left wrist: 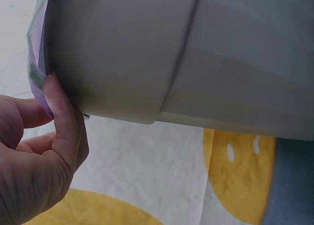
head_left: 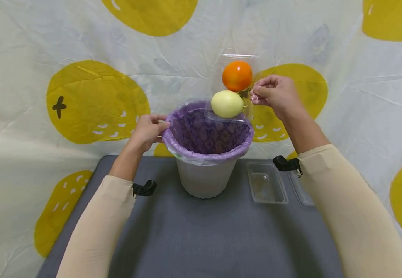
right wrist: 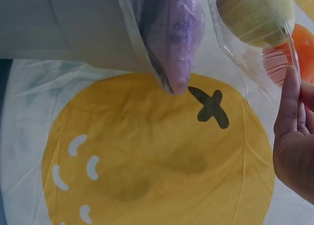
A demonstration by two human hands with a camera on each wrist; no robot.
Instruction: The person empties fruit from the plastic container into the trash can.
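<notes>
A white bin (head_left: 206,179) stands upright, lined with a purple bag (head_left: 209,150) folded over its rim. My left hand (head_left: 148,131) pinches the bin's left rim, thumb and fingers on either side of bag and wall in the left wrist view. My right hand (head_left: 278,94) pinches the right edge of a clear plastic tray (head_left: 216,79), held up tilted over the bin's back right rim. In the tray are a round orange fruit (head_left: 237,76) and, below it, a pale yellow fruit (head_left: 226,104) with a short stem. The bottom of the bin is hard to make out.
Right of the bin, a clear plastic tray (head_left: 267,185) lies on the dark grey table (head_left: 201,239). Another clear tray (head_left: 301,189) beside it is partly hidden by my right sleeve. Behind the table hangs a white cloth (head_left: 173,50) with yellow fruit prints.
</notes>
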